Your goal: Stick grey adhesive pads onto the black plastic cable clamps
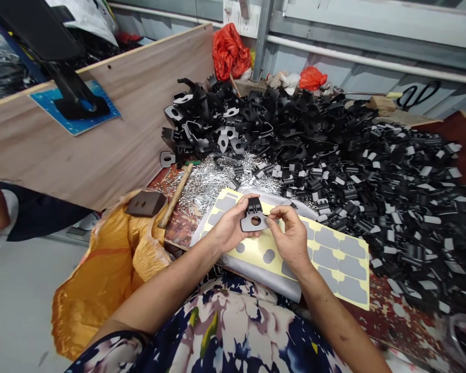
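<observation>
My left hand [233, 225] grips a black plastic bracket [252, 224] with a flat grey face, a round hole and a ribbed hinge end. At the bracket's right edge, the thumb and forefinger of my right hand [291, 233] are pinched together. A small dark bit shows at those fingertips, too small to name. Beneath both hands lies a yellow backing sheet [357, 290] with rows of grey stickers; some spots on it are bare yellow. The sheet rests on a rolled grey pad [272, 282] along the table's front edge.
A pile of black brackets [264, 119] and a heap of small black clips [373, 197] cover the back and right. Loose metal pins [209, 181] lie near a wooden-handled hammer [174, 197]. An orange sack [97, 280] hangs left; a wooden board [120, 114] stands behind.
</observation>
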Available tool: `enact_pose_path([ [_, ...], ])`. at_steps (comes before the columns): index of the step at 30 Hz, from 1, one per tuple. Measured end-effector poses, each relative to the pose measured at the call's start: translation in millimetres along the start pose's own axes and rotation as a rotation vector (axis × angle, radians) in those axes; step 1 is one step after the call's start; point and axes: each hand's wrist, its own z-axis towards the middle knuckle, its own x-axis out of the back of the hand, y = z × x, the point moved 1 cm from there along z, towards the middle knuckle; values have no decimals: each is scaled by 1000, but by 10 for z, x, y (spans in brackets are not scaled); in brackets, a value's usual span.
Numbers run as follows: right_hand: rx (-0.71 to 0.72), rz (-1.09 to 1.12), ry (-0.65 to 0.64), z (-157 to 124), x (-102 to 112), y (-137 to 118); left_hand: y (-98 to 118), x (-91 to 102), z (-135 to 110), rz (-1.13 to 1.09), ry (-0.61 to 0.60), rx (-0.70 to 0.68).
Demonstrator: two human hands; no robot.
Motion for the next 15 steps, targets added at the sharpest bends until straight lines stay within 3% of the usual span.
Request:
enact_pose_path([
  [9, 101, -155, -11, 3, 2, -98, -23, -23, -50, 58, -13, -28],
  [15, 401, -400, 2, -102, -106, -49, -231, -50, 21, 251, 148, -308],
])
